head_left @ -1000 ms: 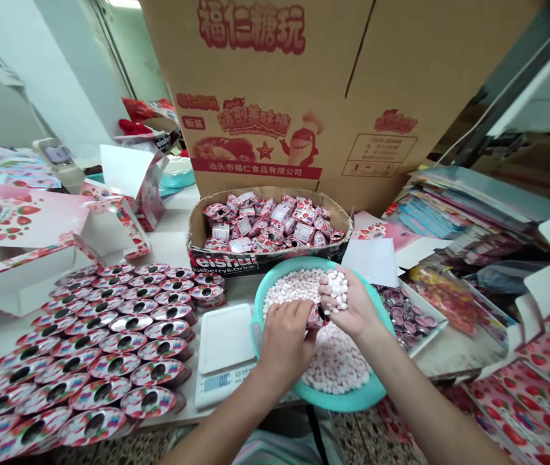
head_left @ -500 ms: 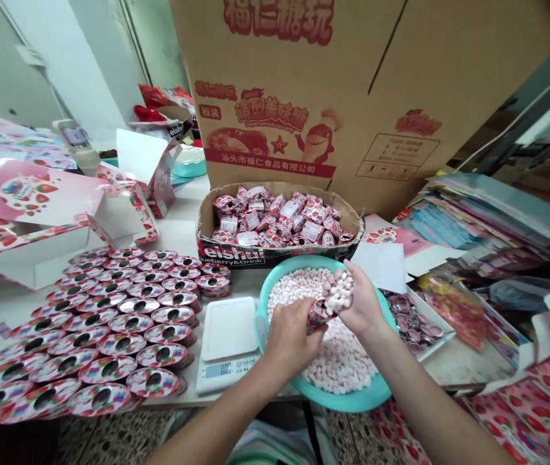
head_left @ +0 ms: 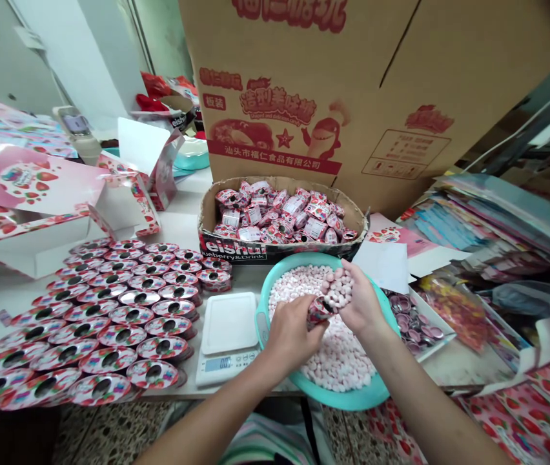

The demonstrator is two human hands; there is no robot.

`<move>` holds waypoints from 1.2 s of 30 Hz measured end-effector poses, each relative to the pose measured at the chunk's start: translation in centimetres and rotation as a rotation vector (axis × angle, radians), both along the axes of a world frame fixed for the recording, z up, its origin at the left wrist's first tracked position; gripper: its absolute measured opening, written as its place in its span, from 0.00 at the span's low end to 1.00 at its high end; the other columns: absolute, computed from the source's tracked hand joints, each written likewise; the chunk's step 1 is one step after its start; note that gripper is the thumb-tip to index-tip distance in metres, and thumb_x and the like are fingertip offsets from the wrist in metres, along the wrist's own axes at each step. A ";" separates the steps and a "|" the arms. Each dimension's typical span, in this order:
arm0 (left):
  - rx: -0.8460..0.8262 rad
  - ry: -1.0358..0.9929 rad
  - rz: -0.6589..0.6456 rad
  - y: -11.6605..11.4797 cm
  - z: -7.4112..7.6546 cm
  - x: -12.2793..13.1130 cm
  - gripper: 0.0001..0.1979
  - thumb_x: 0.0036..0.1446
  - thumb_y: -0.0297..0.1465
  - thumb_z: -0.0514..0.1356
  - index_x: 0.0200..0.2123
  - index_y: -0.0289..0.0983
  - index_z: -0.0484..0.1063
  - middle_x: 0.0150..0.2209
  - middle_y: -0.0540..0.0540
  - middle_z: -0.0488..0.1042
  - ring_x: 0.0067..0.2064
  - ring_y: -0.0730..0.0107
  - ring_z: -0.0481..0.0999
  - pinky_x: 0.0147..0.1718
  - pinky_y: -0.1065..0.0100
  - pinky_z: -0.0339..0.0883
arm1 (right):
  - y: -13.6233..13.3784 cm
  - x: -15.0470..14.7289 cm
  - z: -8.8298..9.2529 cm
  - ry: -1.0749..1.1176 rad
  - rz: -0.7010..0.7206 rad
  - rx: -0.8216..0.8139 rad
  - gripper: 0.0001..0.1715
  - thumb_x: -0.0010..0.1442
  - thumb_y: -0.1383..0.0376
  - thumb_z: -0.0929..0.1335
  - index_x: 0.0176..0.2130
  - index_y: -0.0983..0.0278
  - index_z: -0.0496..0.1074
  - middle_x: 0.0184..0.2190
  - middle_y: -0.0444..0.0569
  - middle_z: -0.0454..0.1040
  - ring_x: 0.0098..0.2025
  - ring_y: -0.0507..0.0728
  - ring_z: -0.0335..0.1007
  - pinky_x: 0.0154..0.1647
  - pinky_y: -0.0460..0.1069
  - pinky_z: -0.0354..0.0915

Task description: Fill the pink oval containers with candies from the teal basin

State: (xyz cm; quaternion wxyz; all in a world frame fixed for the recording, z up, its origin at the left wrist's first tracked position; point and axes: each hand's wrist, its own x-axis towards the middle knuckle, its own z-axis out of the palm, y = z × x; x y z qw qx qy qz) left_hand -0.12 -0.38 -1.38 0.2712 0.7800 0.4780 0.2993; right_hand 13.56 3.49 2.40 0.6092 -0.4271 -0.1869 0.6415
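My left hand [head_left: 295,330] is closed around a small red-and-pink container [head_left: 318,311], holding it tilted over a turquoise basin [head_left: 261,316]. Cupped beside it, my right hand [head_left: 361,300] holds a heap of pale pink candies [head_left: 337,288] against the container's opening. More small candies [head_left: 340,361] fill the basin below. Left of the basin lies a white scale [head_left: 230,323] with nothing on its plate. Rows of similar containers [head_left: 122,335], with dark round openings on top, stand farther left.
Behind the basin, a cut carton [head_left: 282,253] holds many containers, with a tall cardboard box [head_left: 376,84] behind it. A tray of pink caps [head_left: 413,323] is right of the basin. Folded strawberry-print boxes [head_left: 47,187] lie at the left, stacked packaging [head_left: 512,219] at the right.
The view has shifted slightly. Both hands hold nearly the same pose at the container, and the candy heap in my right hand has settled slightly.
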 end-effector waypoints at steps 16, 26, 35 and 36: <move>0.004 -0.042 0.003 0.3 0.3 0.0 0.16 0.53 0.31 0.60 0.47 0.41 0.68 0.45 0.46 0.76 0.47 0.56 0.73 0.44 0.60 0.60 | 0.1 -0.7 0.6 -0.040 -0.027 -0.010 0.20 0.53 0.59 0.70 0.19 0.62 0.60 0.15 0.40 0.63 0.16 0.48 0.59 0.16 0.43 0.60; 0.012 -0.067 -0.005 0.5 0.1 0.1 0.17 0.54 0.30 0.60 0.48 0.41 0.69 0.45 0.47 0.76 0.46 0.58 0.73 0.43 0.61 0.61 | 0.3 -0.7 0.6 -0.054 -0.004 0.028 0.20 0.52 0.60 0.69 0.17 0.63 0.60 0.12 0.39 0.57 0.16 0.47 0.54 0.17 0.42 0.59; 0.014 -0.094 -0.012 0.5 -0.2 0.1 0.17 0.53 0.30 0.62 0.47 0.41 0.69 0.44 0.48 0.76 0.46 0.58 0.74 0.43 0.62 0.61 | 0.4 -0.5 0.3 -0.051 0.044 0.060 0.19 0.51 0.60 0.70 0.18 0.64 0.61 0.12 0.37 0.52 0.14 0.45 0.49 0.14 0.41 0.51; 0.016 -0.096 -0.019 0.5 -0.2 0.1 0.17 0.53 0.30 0.62 0.47 0.41 0.69 0.44 0.48 0.76 0.46 0.58 0.73 0.43 0.62 0.60 | 0.4 -0.5 0.3 -0.044 0.040 0.058 0.18 0.51 0.60 0.70 0.18 0.64 0.61 0.12 0.37 0.52 0.14 0.45 0.48 0.13 0.41 0.50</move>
